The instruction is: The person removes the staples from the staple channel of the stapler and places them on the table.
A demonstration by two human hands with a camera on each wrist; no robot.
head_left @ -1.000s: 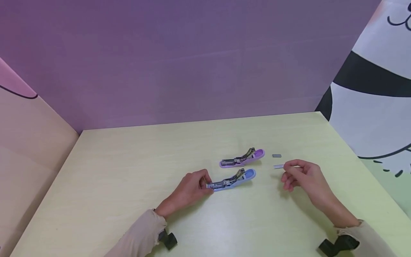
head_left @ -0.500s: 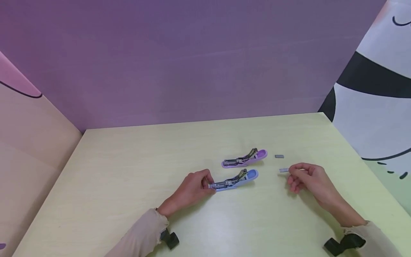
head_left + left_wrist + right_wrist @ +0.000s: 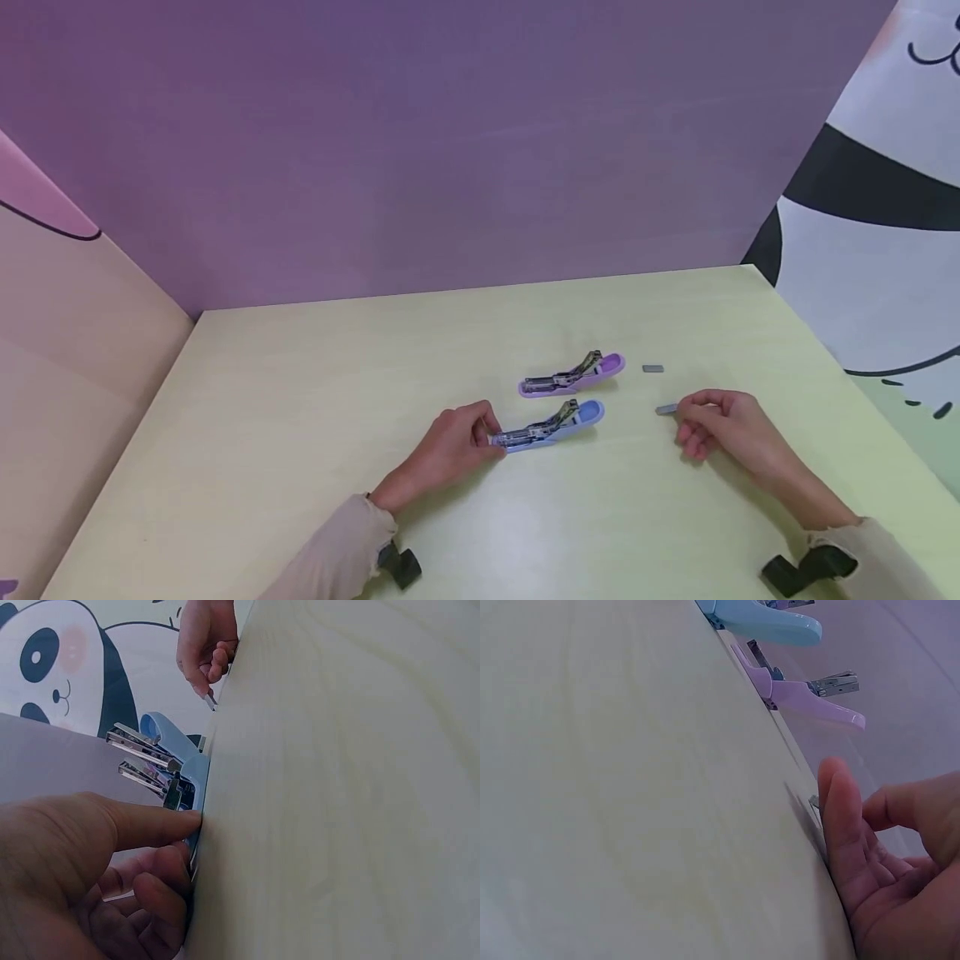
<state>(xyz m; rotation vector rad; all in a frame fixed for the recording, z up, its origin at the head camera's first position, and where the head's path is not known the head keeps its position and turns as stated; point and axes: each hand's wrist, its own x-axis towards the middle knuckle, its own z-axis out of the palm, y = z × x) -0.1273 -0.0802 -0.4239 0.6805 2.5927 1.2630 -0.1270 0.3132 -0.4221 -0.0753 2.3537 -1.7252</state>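
Note:
My left hand (image 3: 453,443) grips the near-left end of a blue stapler (image 3: 590,412), thumb on one side and fingers on the other. The stapler lies on the table, folded wide, its metal staple channel exposed. In the left wrist view, the thumb presses along the blue body (image 3: 196,774). Off to the right, my right hand (image 3: 731,425) pinches a short grey staple strip (image 3: 665,409) between thumb and index finger, just above the table. Behind the blue stapler lies a purple stapler (image 3: 612,363), folded wide the same way.
A second staple strip (image 3: 653,368) lies on the table right of the purple stapler. The pale wooden table (image 3: 315,375) ends at a purple backdrop (image 3: 465,150). Panda-printed panels (image 3: 862,275) stand on the right, a pinkish panel (image 3: 75,350) on the left.
My right hand has moved slightly right and nearer to me with the staple strip, whose angle has changed. The left hand keeps its hold on the blue stapler. The head view has shifted a little.

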